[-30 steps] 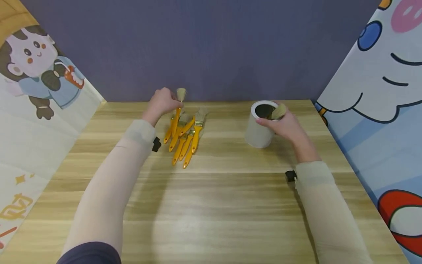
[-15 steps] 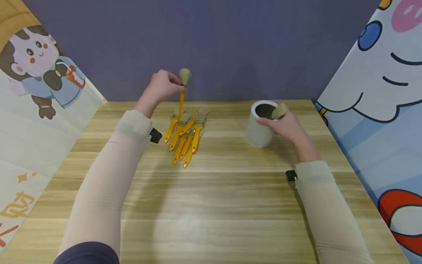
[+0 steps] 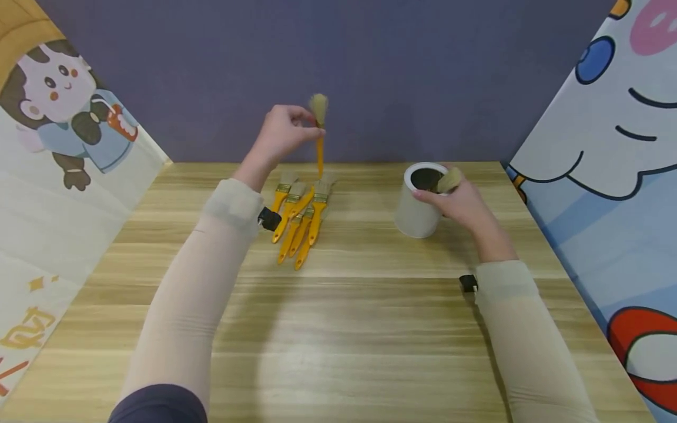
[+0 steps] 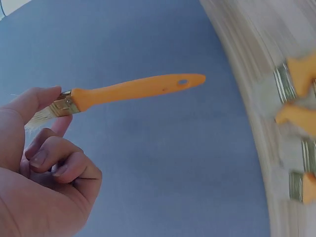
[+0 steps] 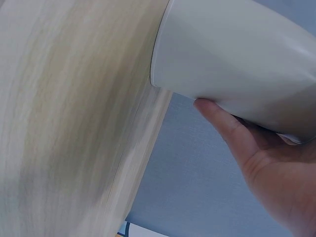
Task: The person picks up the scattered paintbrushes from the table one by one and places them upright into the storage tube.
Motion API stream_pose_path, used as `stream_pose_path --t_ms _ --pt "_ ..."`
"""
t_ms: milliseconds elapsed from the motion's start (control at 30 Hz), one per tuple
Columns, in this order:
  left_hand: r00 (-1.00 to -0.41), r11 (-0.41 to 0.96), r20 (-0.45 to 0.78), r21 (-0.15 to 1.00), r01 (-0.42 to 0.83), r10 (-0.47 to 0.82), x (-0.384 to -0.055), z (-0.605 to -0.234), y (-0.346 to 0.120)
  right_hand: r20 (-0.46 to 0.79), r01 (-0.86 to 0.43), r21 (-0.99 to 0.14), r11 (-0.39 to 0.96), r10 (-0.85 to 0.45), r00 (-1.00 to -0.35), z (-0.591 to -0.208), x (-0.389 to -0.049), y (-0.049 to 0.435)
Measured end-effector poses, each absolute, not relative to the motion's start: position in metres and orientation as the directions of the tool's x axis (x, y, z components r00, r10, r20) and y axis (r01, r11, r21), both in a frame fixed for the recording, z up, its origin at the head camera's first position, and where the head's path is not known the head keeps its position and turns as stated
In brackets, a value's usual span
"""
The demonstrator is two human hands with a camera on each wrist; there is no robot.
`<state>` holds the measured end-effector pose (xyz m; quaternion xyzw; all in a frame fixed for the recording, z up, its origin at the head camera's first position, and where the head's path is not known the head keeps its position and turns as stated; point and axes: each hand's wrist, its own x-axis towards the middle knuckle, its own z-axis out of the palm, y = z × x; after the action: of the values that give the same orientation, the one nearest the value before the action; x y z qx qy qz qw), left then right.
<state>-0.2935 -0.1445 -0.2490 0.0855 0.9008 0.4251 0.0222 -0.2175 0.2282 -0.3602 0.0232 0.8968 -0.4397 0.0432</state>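
Note:
My left hand [image 3: 287,132] pinches a paintbrush [image 4: 140,91] at its metal band between thumb and finger. The brush hangs in the air with bristles up and its orange handle pointing down, above a loose pile of orange-handled paintbrushes [image 3: 301,223]. My right hand [image 3: 460,202] grips a white cylindrical can [image 3: 415,211] at its right side, thumb by the rim. Another paintbrush [image 3: 448,180] stands in the can, bristles sticking out over the rim. In the right wrist view the fingers lie along the wall of the can [image 5: 232,54].
The wooden table [image 3: 359,329] ends at a dark blue back wall [image 3: 370,82]. Printed cartoon panels stand on both sides, left [image 3: 32,223] and right [image 3: 613,235]. Several brushes of the pile overlap each other.
My left hand has lifted the paintbrush up off the pile and then carried it to the right. The right hand and the can have stayed in place.

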Motion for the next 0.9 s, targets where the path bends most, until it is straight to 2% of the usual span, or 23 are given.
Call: stream_pose_path --t_ms 433,900 --pt "-0.95 0.505 0.074 0.833 0.227 0.304 -0.287 -0.232 -0.075 -0.076 0.056 -0.796 0.603 -0.008 -0.997 -0.362 -0.219 0.229" --pt "-0.874 0.452 0.174 0.8 0.394 0.453 -0.276 -0.225 0.002 -0.102 0.078 -0.786 0.613 -0.005 -0.995 -0.36 -0.22 0.229"
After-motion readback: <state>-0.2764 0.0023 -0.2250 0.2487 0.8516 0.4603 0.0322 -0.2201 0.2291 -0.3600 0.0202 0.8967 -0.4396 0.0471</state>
